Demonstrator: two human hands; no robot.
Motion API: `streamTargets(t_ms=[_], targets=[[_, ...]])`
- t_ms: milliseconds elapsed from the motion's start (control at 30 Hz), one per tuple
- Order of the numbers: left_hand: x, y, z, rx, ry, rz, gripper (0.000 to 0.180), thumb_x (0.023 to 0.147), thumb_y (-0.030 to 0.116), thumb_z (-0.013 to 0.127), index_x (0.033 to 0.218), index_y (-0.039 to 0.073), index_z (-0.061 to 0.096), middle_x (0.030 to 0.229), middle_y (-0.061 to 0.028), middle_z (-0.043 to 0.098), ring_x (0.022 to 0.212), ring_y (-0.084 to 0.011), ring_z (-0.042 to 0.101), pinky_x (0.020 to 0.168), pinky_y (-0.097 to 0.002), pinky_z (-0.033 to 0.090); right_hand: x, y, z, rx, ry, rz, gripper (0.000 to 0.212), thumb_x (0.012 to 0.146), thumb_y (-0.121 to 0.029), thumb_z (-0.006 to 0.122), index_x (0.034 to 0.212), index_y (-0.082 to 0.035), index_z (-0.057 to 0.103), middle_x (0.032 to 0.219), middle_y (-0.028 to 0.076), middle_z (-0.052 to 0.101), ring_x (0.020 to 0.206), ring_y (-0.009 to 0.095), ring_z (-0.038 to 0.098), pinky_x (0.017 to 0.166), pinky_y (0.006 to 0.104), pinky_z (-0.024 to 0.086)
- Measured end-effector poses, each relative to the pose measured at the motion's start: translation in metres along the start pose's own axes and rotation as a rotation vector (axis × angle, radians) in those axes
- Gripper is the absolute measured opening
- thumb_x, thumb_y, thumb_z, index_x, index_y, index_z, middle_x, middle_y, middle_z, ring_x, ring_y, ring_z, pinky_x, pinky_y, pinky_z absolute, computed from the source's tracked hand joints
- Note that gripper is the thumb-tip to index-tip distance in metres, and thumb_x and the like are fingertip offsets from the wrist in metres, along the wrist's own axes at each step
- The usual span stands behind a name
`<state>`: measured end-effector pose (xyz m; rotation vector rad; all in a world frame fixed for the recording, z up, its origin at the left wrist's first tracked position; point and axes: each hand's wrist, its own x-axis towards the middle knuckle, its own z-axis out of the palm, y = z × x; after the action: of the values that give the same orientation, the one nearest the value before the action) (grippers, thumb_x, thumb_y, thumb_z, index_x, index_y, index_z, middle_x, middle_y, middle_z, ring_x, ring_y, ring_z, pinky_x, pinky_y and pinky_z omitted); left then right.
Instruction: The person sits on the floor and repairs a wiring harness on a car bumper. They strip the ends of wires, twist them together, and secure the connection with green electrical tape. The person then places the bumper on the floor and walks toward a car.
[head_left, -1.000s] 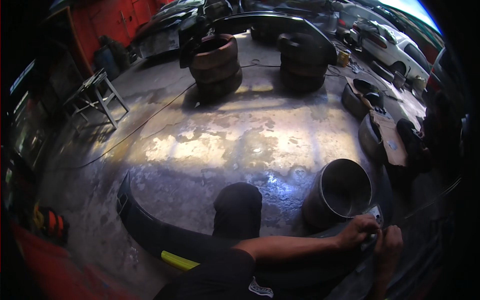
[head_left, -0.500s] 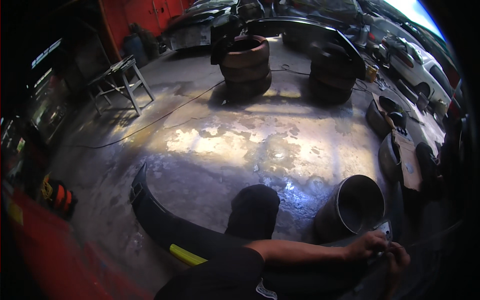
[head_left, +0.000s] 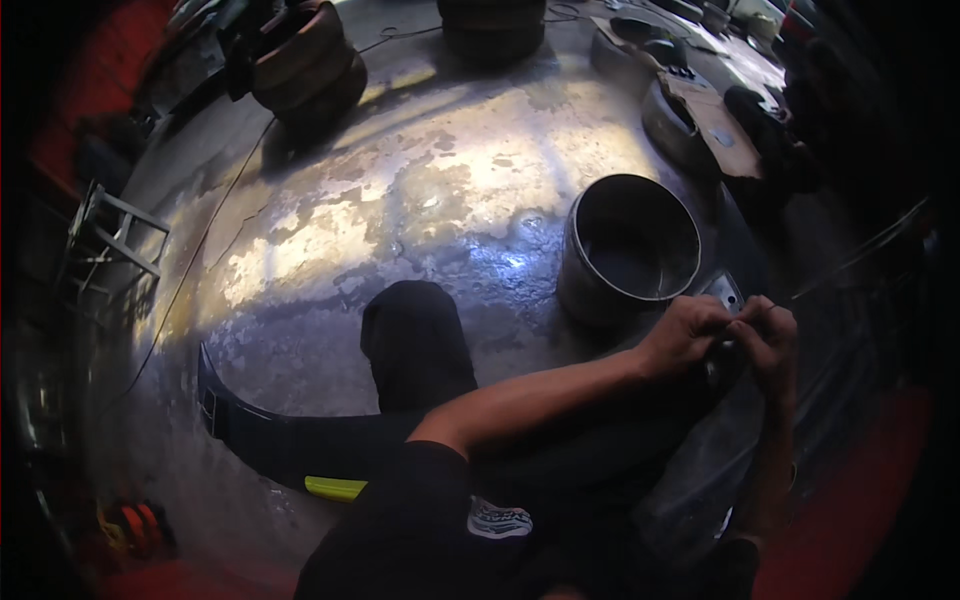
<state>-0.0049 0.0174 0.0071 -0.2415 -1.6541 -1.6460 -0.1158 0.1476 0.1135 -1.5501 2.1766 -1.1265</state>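
Note:
My left hand and my right hand meet at the right, fingers closed in a pinch and touching at the tips. Whatever small thing they may hold is hidden by the fingers. Just behind them shows a light metal plate with holes, at the right end of a long black curved part that looks like a car bumper. That part runs leftward past my knee to a pointed end. A yellow-green strip lies along it, partly covered by my sleeve.
An open round metal drum stands just beyond my hands. Stacked tyres are at the far left, with another tyre stack farther back. Cardboard lies over a container at the right. A metal stand and a cable are on the left.
The view has tilted down and turned right, so the drum and hands appear higher and further left. Both hands stay pinched together beside the metal plate; the right forearm now shows more.

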Motion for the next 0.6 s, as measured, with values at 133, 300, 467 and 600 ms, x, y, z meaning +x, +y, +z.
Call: streamTargets(t_ms=[133,300,467,600], targets=[[0.001,0.004,0.013,-0.005,0.121,-0.092,0.016,0.097,0.001,0.070,0.111,-0.002,0.076,0.102,-0.0116,0.073,0.096,-0.0202,0.072,0.083,-0.0301,0.055,-0.008,0.031,-0.001,0.361,0.037,-0.050,0.015,0.099,-0.014,0.069,0.099,0.000,0.065,0.094,0.004,0.069,0.089,0.013,0.065,0.082,0.0299,0.051],[-0.012,0.009,-0.018,0.062,0.150,-0.154,0.031,0.096,-0.011,0.058,0.122,-0.001,0.070,0.117,-0.0116,0.071,0.109,-0.0181,0.070,0.095,-0.0304,0.056,-0.022,0.038,-0.001,0.351,0.077,-0.004,0.018,0.103,-0.017,0.064,0.104,0.001,0.065,0.101,0.006,0.070,0.092,0.013,0.065,0.088,0.0301,0.052],[-0.008,-0.023,-0.054,0.317,-0.072,-0.222,0.043,0.093,0.006,0.062,0.135,-0.001,0.066,0.127,-0.0133,0.070,0.119,-0.0260,0.068,0.109,-0.0401,0.051,-0.023,0.034,0.004,0.226,0.060,0.028,0.022,0.105,-0.019,0.063,0.106,0.002,0.067,0.098,0.007,0.071,0.090,0.013,0.066,0.087,0.0291,0.052],[-0.002,-0.046,-0.068,0.306,-0.330,-0.390,0.041,0.093,0.017,0.067,0.130,-0.002,0.071,0.126,-0.0169,0.073,0.114,-0.0263,0.069,0.102,-0.0362,0.052,-0.017,0.025,0.010,0.198,0.038,0.027,0.023,0.104,-0.020,0.064,0.104,0.002,0.068,0.092,0.007,0.072,0.088,0.014,0.067,0.085,0.0293,0.052]])
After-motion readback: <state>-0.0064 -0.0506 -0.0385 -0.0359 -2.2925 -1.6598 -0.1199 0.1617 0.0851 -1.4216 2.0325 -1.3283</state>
